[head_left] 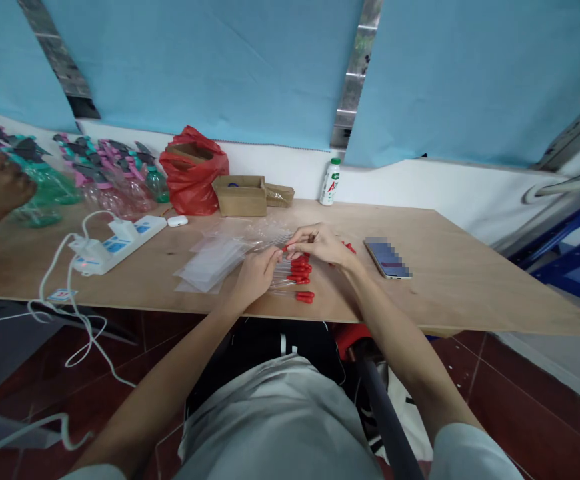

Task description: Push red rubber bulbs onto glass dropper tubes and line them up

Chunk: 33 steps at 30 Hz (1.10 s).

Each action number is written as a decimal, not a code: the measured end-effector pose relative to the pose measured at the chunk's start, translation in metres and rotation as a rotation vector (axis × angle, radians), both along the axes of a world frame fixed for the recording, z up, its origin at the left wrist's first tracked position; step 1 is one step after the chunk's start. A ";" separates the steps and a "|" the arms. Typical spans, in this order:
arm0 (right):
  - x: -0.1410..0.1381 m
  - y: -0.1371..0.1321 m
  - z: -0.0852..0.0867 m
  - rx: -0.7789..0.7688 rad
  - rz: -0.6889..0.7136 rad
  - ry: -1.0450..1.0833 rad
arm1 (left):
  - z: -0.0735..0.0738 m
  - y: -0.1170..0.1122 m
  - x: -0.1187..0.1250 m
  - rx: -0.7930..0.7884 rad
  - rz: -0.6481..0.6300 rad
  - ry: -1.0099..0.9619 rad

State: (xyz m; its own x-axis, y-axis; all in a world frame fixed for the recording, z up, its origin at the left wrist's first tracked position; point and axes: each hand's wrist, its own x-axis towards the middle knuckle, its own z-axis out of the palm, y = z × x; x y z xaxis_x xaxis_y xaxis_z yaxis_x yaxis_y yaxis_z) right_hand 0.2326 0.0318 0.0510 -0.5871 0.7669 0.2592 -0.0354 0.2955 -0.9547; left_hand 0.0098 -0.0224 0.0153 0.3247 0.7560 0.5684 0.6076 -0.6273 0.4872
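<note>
My left hand [257, 275] and my right hand [323, 247] meet over the table with fingertips pinched together. Between them shows a small bit of a red-bulbed dropper [285, 249]; most of it is hidden by the fingers. Below my hands lie several droppers [300, 268] with red bulbs towards the right and thin clear tubes towards the left. Two more red bulbs [305, 297] lie nearest the front edge. A few red bulbs [349, 247] show just past my right wrist. Clear plastic bags [210, 265] lie in a loose stack left of my left hand.
On the wooden table [470, 287] are a phone [388, 259], a white power strip [120, 245] with cords, and a white earbud case [177, 221]. Behind stand a red bag [190, 177], a cardboard box [241, 197], a bottle [330, 182] and several spray bottles [113, 187]. Another person's hand [3, 187] is at left.
</note>
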 end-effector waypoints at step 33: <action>0.004 -0.001 0.004 0.033 -0.042 -0.052 | -0.004 0.004 -0.001 0.013 0.035 -0.042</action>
State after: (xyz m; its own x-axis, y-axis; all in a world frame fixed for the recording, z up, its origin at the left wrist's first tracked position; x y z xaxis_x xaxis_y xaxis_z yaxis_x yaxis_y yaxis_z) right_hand 0.2369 0.0304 0.0550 -0.5682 0.7825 0.2545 0.0271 0.3269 -0.9447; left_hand 0.0088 -0.0184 0.0109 0.2736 0.7592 0.5905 0.6085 -0.6121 0.5050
